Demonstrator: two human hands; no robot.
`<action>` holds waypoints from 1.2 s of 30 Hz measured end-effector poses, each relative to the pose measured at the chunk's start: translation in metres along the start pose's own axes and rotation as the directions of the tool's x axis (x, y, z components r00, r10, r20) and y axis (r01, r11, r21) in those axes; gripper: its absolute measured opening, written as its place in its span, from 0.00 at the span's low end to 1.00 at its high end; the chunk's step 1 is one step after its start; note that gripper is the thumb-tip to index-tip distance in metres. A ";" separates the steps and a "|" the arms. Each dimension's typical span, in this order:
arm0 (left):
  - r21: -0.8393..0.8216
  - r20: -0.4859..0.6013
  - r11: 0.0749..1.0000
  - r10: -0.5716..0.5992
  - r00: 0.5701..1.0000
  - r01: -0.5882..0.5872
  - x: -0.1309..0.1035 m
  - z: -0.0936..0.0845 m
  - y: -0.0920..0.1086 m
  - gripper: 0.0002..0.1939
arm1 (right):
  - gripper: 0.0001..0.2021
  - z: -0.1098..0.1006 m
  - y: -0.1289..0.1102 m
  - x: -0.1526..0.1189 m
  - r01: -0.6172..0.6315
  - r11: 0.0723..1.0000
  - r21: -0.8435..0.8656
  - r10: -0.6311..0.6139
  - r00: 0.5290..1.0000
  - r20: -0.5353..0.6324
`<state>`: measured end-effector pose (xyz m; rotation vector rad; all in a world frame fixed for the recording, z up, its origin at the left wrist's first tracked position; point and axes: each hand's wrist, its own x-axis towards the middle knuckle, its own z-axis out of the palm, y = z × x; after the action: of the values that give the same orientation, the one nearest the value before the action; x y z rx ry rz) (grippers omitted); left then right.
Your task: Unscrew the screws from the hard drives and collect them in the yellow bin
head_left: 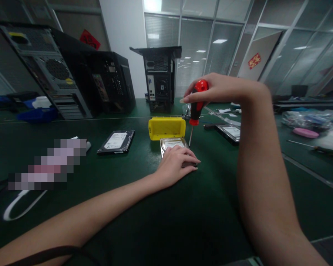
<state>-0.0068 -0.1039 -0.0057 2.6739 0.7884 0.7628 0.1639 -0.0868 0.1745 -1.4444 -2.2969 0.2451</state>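
Note:
My right hand (205,88) is closed around the red and black handle of a screwdriver (197,107), held nearly upright. Its thin shaft points down to the right edge of a hard drive (173,142); whether the tip sits in a screw I cannot tell. Over the near part of that drive lies my left hand (177,161), its fingers curved around the drive and pressing it to the green table. The drive's front half is hidden under this hand. Directly behind the drive stands a yellow plastic bin (167,127).
Another hard drive (116,142) lies to the left, and one more hard drive (231,132) is partly behind my right forearm. Computer cases (159,79) stand at the back. A pixelated item with a white strap (27,207) lies left. Bagged parts (308,122) are at right.

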 end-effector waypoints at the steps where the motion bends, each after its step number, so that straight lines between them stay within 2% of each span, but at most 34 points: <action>1: -0.002 -0.002 1.000 -0.007 1.000 0.007 0.000 0.000 0.000 0.10 | 0.25 0.000 0.000 0.000 -0.001 1.000 -0.004 0.001 1.000 -0.003; 7: -0.030 -0.010 0.999 -0.032 0.999 0.032 0.003 0.001 0.000 0.09 | 0.23 -0.001 -0.001 -0.002 -0.045 0.998 -0.044 0.044 0.998 -0.038; 12: -0.041 -0.020 0.996 -0.085 0.996 0.085 0.002 -0.001 0.004 0.11 | 0.21 -0.004 0.002 -0.004 -0.028 1.000 0.001 0.028 0.998 -0.047; 21: -0.002 -0.056 0.992 -0.128 0.990 0.128 0.002 0.001 0.006 0.08 | 0.20 -0.014 -0.005 -0.020 0.027 1.000 -0.014 -0.029 0.983 -0.181; 30: 0.027 -0.068 0.990 -0.139 0.988 0.141 0.000 0.004 0.003 0.08 | 0.19 -0.018 -0.006 -0.028 -0.065 0.998 0.027 0.066 0.997 -0.040; 36: 0.032 -0.062 0.990 -0.139 0.988 0.141 0.002 0.002 0.007 0.07 | 0.23 -0.016 -0.004 -0.023 -0.083 0.996 -0.036 0.083 0.996 0.010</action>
<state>-0.0009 -0.1089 -0.0037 2.6042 1.0019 0.8040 0.1763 -0.1101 0.1840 -1.5625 -2.2634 0.2378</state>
